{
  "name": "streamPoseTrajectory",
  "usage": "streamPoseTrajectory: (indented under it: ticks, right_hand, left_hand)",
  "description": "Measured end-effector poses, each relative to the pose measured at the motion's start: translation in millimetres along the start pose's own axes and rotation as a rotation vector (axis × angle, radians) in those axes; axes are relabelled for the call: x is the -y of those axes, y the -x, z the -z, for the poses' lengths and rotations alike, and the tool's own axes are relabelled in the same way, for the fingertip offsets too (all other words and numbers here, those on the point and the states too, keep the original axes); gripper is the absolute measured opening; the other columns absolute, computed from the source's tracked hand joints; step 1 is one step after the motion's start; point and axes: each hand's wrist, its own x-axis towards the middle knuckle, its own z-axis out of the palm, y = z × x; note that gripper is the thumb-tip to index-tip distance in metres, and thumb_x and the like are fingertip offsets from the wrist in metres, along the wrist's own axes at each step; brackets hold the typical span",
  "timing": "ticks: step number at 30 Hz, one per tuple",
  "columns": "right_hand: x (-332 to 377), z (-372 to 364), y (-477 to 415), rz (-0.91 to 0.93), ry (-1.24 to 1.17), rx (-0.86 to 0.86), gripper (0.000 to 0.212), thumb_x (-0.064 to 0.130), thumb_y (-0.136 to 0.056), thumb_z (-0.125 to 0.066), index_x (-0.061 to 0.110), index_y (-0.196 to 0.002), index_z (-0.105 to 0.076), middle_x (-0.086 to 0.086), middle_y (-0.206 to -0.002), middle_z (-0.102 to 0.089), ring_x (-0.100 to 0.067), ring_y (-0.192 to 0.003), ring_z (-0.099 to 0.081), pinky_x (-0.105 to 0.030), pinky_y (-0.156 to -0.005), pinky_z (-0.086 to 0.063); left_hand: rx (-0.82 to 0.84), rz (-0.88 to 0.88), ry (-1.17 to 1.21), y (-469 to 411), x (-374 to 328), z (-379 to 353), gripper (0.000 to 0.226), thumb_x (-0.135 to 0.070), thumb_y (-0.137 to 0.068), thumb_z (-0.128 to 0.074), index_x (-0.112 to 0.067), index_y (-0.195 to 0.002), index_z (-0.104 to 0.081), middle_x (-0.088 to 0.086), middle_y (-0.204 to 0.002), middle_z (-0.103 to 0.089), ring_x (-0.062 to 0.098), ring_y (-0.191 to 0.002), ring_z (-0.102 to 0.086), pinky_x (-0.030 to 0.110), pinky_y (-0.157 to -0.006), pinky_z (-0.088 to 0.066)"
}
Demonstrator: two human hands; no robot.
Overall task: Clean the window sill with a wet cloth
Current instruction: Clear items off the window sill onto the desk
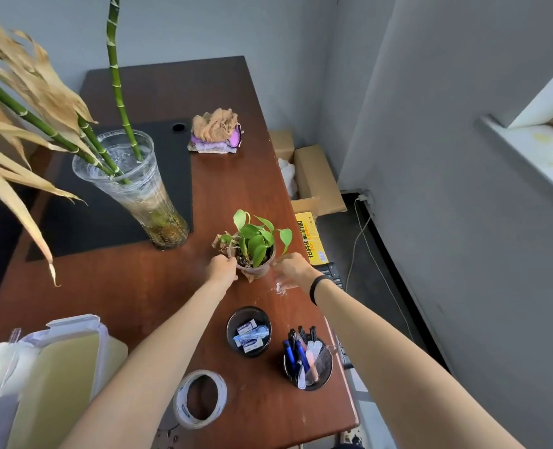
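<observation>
A small potted plant (255,251) with green leaves stands on the brown desk (223,189) near its right edge. My left hand (220,268) grips the pot's left side. My right hand (293,269) curls round the pot's right side. A pile of cloths (216,132), tan on top and purple beneath, lies at the far end of the desk, well beyond both hands. The white window sill (534,157) juts from the grey wall at the upper right, stained yellowish.
A tall glass vase (132,189) with bamboo stalks stands on a black mat at left. Near me are a dark cup of small boxes (248,332), a pen holder (307,361), a tape roll (200,398) and a plastic container (58,367). Cardboard boxes (314,179) sit on the floor.
</observation>
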Motion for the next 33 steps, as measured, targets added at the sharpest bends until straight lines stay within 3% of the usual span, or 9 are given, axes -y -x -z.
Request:
streamPoseTrajectory:
  ticks: [2, 5, 10, 13, 17, 22, 25, 28, 33]
  right_hand:
    - [1.2, 0.3, 3.3, 0.009, -0.027, -0.029, 0.028, 0.004, -0.098, -0.043, -0.006, -0.120, -0.057, -0.024, -0.114, -0.064, -0.034, -0.092, -0.067, -0.040, -0.080, -0.056]
    - [3.5, 3.2, 7.9, 0.030, 0.013, -0.044, 0.028, 0.007, -0.096, -0.049, -0.006, -0.119, -0.059, -0.021, -0.105, -0.068, -0.019, -0.066, -0.063, -0.037, -0.072, -0.056]
    - [-3.8, 22.2, 30.0, 0.065, 0.132, -0.050, 0.030, 0.008, -0.096, -0.046, -0.001, -0.123, -0.056, -0.019, -0.119, -0.063, -0.030, -0.104, -0.065, -0.023, -0.056, -0.053]
    - [-13.5, 38.5, 48.1, 0.070, 0.175, -0.085, 0.030, 0.009, -0.098, -0.041, 0.001, -0.123, -0.056, -0.012, -0.097, -0.065, -0.023, -0.084, -0.066, -0.028, -0.064, -0.054]
    - [-33.6, 73.7, 76.1, 0.108, 0.244, -0.214, 0.030, 0.009, -0.092, -0.045, -0.001, -0.114, -0.062, -0.017, -0.105, -0.066, -0.030, -0.092, -0.065, -0.038, -0.079, -0.054]
    - [-88.6, 135.5, 146.3, 0.145, 0.251, -0.332, 0.031, 0.009, -0.091, -0.042, -0.001, -0.110, -0.065, -0.011, -0.090, -0.060, -0.023, -0.083, -0.057, -0.026, -0.062, -0.049]
    - [-137.8, 175.7, 198.2, 0.114, 0.084, -0.412, 0.027, 0.009, -0.093, -0.046, 0.000, -0.111, -0.064, -0.010, -0.086, -0.061, -0.022, -0.074, -0.059, -0.029, -0.064, -0.052]
    - [-195.5, 211.6, 262.8, 0.044, -0.241, -0.423, 0.022, 0.002, -0.096, -0.040, -0.003, -0.105, -0.059, -0.014, -0.077, -0.066, -0.017, -0.051, -0.057, -0.020, -0.048, -0.047]
    - [-307.8, 267.3, 342.7, -0.053, -0.164, -0.704, 0.024, 0.003, -0.089, -0.049, -0.002, -0.106, -0.064, -0.012, -0.086, -0.059, -0.020, -0.059, -0.054, -0.020, -0.046, -0.045]
  left_hand:
    - [-0.150, -0.012, -0.092, 7.2, -6.9, 0.4, 0.033, -0.022, -0.098, -0.041, 0.005, -0.117, -0.050, 0.024, -0.122, -0.058, 0.038, -0.112, -0.056, 0.039, -0.089, -0.044]
    - [-0.314, -0.071, -0.025, 21.5, -19.8, 0.5, 0.030, -0.014, -0.098, -0.042, 0.006, -0.121, -0.039, 0.028, -0.129, -0.048, 0.040, -0.119, -0.047, 0.042, -0.091, -0.038]
    - [-0.396, -0.153, 0.039, 34.9, -42.9, 0.3, 0.027, -0.007, -0.094, -0.045, 0.002, -0.119, -0.045, 0.023, -0.126, -0.049, 0.037, -0.116, -0.050, 0.039, -0.088, -0.039]
    - [-0.392, -0.207, -0.016, 50.7, -56.1, -7.6, 0.027, -0.010, -0.095, -0.045, -0.002, -0.120, -0.047, 0.021, -0.126, -0.051, 0.037, -0.115, -0.051, 0.040, -0.087, -0.041]
    - [-0.343, -0.274, 0.014, 77.0, -77.3, -34.1, 0.025, -0.004, -0.093, -0.045, 0.002, -0.116, -0.051, 0.023, -0.122, -0.053, 0.037, -0.113, -0.051, 0.040, -0.088, -0.041]
    - [-0.193, -0.356, 0.040, 138.0, -101.0, -95.4, 0.027, -0.001, -0.090, -0.045, 0.004, -0.115, -0.053, 0.023, -0.122, -0.055, 0.036, -0.113, -0.051, 0.040, -0.091, -0.042]
    - [-0.091, -0.380, 0.000, 189.1, -110.7, -143.2, 0.030, -0.002, -0.093, -0.041, 0.004, -0.120, -0.052, 0.023, -0.125, -0.052, 0.037, -0.118, -0.049, 0.039, -0.094, -0.042]
    - [0.084, -0.440, -0.085, 253.7, -115.8, -201.5, 0.035, -0.006, -0.095, -0.039, 0.005, -0.126, -0.050, 0.023, -0.128, -0.053, 0.037, -0.117, -0.052, 0.037, -0.093, -0.045]
    - [0.245, -0.648, -0.292, 387.3, -108.8, -306.3, 0.031, -0.004, -0.094, -0.035, 0.005, -0.114, -0.056, 0.022, -0.121, -0.058, 0.036, -0.115, -0.053, 0.036, -0.088, -0.043]
